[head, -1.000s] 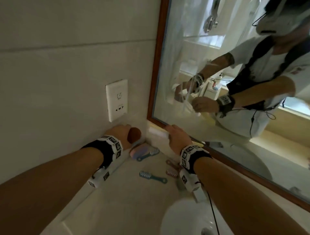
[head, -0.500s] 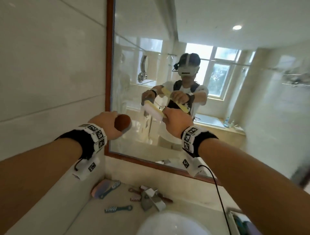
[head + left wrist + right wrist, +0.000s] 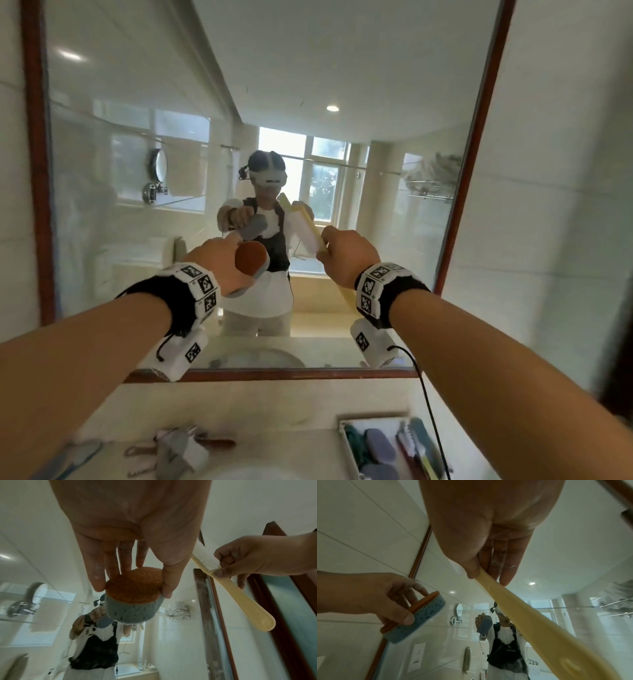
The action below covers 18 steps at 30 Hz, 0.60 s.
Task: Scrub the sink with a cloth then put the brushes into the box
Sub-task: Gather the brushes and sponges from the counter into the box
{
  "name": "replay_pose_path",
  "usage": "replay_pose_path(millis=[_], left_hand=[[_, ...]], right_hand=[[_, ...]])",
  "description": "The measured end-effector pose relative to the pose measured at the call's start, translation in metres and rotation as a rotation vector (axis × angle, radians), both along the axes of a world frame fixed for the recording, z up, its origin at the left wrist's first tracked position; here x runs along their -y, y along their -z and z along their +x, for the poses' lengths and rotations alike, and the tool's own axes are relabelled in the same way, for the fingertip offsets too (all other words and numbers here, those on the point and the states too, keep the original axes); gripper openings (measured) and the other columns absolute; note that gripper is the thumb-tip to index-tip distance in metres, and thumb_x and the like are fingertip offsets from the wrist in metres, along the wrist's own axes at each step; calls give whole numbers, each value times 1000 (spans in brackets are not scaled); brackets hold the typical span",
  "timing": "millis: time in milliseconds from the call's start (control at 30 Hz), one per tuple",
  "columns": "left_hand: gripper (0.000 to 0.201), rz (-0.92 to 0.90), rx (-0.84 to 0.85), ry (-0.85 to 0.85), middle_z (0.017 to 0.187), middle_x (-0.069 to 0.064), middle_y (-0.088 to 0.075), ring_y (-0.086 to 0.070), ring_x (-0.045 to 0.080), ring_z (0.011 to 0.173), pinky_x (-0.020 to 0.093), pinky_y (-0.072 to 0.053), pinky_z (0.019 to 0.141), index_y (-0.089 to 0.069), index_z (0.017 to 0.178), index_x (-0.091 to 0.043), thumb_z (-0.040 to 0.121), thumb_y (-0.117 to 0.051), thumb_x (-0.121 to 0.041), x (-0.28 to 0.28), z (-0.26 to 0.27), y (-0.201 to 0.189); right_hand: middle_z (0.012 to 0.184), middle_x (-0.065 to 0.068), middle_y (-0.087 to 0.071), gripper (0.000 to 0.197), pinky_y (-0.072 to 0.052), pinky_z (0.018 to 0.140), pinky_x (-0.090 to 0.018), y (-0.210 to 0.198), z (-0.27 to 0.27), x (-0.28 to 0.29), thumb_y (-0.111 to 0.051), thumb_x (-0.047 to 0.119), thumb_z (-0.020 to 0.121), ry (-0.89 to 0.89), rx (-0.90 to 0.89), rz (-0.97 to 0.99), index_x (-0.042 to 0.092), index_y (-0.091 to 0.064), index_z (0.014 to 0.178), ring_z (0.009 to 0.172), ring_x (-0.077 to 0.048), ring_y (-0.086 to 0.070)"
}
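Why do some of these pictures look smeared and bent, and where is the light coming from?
Head view: daylight comes from the window reflected in the mirror; the counter edge and box are blurred. Left wrist view: the wide lens stretches the left hand, while the sponge stays fairly sharp. Right wrist view: the yellow brush handle balloons toward the corner.

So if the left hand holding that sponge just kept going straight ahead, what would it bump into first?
Most likely the mirror: the left hand with the sponge is raised towards the glass, though the gap is hard to judge.
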<state>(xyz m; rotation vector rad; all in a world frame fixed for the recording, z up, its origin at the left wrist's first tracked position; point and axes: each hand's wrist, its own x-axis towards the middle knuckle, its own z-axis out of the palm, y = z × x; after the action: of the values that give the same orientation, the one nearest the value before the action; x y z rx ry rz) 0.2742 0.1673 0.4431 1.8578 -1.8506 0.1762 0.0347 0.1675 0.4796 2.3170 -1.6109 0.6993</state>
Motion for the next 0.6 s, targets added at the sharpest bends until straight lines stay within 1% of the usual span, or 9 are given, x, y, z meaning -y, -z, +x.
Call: replay_pose_path(millis=[33,100,133,167,267,333,400,467,600], left_hand=[[70,-15,1,8,101,-5,-60,-58,20,92,35,-43,84,-45,120,-29,62,-72,-56,2,-20,-3],[66,-24,-5,14,97,-7,-59,-59,20,94,39,-41,88,-45,117,-29,63,-73,-54,9,-55,-6],[66,-19,-22,31,98,-6,-59,-60,20,95,39,-43,90,-46,117,-29,62,-73,-53,11,-73,-6],[69,-13,-43,54,99,-6,-59,-60,20,94,37,-48,88,-46,119,-29,61,-74,-52,16,-91,-5],[73,7,-60,91,101,-5,-60,-59,19,88,31,-50,77,-46,123,-30,60,-76,-51,27,-142,3],[73,36,-56,99,101,-5,-60,-58,18,87,31,-51,76,-46,122,-30,60,-76,-52,36,-176,12],[70,80,-53,120,95,-6,-60,-59,17,84,33,-53,76,-48,118,-30,56,-74,-53,48,-209,22],[68,120,-37,145,89,-7,-58,-59,17,81,33,-54,75,-48,114,-29,54,-73,-50,62,-239,30],[72,113,-6,192,101,-3,-58,-59,19,91,32,-52,78,-47,122,-27,61,-76,-51,98,-294,40]], right_hand=[[94,-5,-60,18,-40,63,-30,-4,-17,-1,-52,28,95,14,3,-1,15,-51,107,79,-26,-56],[92,-2,-57,17,-39,63,-29,-11,-50,-4,-52,26,95,30,9,-6,16,-51,108,77,-23,-54],[91,-1,-57,15,-39,63,-29,-13,-67,-4,-52,25,94,35,9,-10,17,-51,107,77,-23,-53],[91,0,-56,14,-39,63,-29,-15,-84,-4,-52,24,94,42,5,-12,17,-51,106,77,-22,-53],[90,-1,-56,16,-39,60,-28,-13,-133,1,-52,26,94,77,-17,-6,15,-52,107,76,-24,-55],[88,-2,-56,17,-37,56,-28,-6,-164,7,-51,26,95,92,-29,12,15,-51,108,74,-24,-55],[86,-1,-55,14,-33,52,-26,3,-195,15,-50,27,95,110,-26,25,16,-50,104,73,-23,-54],[89,-2,-58,14,-35,53,-27,13,-224,25,-50,27,95,142,-21,49,16,-50,103,74,-23,-55],[90,-3,-58,13,-42,62,-30,27,-277,51,-50,26,94,231,1,83,16,-50,103,77,-24,-57]])
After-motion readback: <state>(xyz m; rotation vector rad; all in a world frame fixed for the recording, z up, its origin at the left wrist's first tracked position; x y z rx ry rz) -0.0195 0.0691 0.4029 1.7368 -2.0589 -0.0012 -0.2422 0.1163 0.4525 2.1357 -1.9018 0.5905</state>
